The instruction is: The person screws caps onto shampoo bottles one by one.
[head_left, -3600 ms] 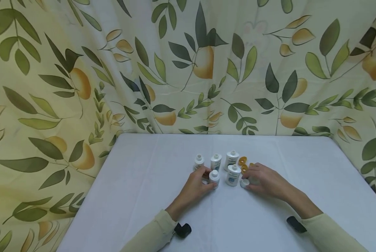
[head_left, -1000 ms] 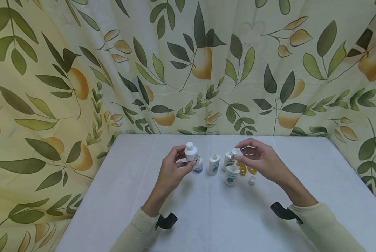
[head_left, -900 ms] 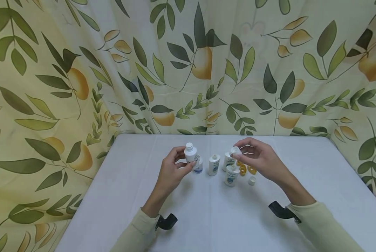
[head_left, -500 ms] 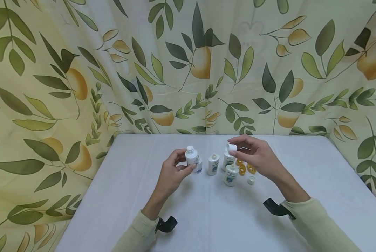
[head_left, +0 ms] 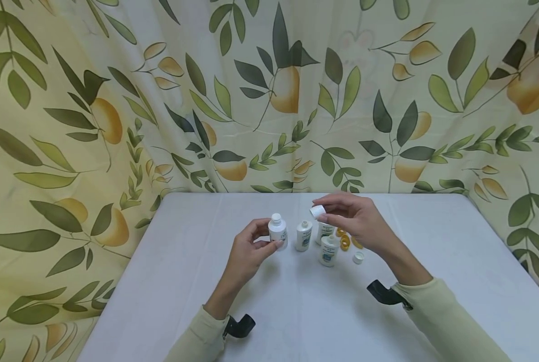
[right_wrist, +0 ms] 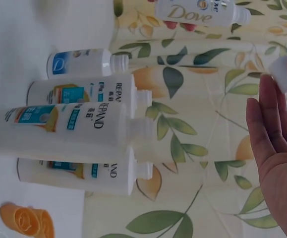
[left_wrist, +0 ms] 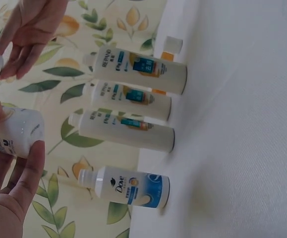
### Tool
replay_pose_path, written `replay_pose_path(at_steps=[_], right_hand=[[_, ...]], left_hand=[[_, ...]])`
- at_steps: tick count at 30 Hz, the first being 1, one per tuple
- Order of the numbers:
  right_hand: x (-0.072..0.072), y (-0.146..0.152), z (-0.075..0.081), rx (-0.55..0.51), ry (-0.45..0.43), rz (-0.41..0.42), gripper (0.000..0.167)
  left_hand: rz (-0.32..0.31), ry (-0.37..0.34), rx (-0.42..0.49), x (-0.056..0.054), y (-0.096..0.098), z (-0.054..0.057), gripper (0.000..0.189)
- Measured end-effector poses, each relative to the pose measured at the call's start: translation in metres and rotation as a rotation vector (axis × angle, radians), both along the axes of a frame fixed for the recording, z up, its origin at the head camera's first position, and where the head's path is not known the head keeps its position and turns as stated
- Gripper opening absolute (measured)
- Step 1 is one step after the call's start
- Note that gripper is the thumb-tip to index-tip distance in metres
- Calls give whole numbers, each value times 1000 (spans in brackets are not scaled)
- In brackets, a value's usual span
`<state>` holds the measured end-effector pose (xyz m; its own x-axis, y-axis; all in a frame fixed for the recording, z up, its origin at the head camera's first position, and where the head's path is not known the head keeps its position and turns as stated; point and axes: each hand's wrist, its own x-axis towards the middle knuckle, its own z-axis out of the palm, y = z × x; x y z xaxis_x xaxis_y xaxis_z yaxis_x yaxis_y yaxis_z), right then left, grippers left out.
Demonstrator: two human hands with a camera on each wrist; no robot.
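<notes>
My left hand [head_left: 247, 249] holds a small white Dove bottle [head_left: 277, 232] upright above the table, its narrow neck uncapped. To its right and slightly higher, my right hand [head_left: 357, 221] pinches a white cap [head_left: 317, 211] between thumb and fingers. Cap and bottle are apart. In the left wrist view a second open Dove bottle [left_wrist: 133, 187] stands on the table; the held bottle hides it in the head view. Beside it stand three uncapped REPAND bottles, one at the front [head_left: 328, 251], one at the left [head_left: 303, 236] and one partly hidden behind [head_left: 325, 232].
Several orange caps [head_left: 344, 243] lie right of the bottles, partly under my right forearm's line. Another white cap [head_left: 358, 258] lies in front of them. A white cloth covers the table [head_left: 160, 281], and a leaf-patterned curtain [head_left: 260, 100] hangs behind it.
Since the earliest frame, my left hand has lifted the Dove bottle and my right hand has raised a white cap. Over the last second the cap has moved left, closer to the bottle.
</notes>
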<state>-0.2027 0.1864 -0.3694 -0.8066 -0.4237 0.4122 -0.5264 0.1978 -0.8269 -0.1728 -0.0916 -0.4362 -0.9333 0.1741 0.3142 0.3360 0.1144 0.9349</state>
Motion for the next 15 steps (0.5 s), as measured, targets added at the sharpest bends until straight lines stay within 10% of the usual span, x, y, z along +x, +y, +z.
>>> replay_pose_path(at_steps=[15], right_hand=[[0, -17, 8, 3, -15, -2, 34]], left_hand=[[-29, -24, 5, 2, 10, 0, 49]])
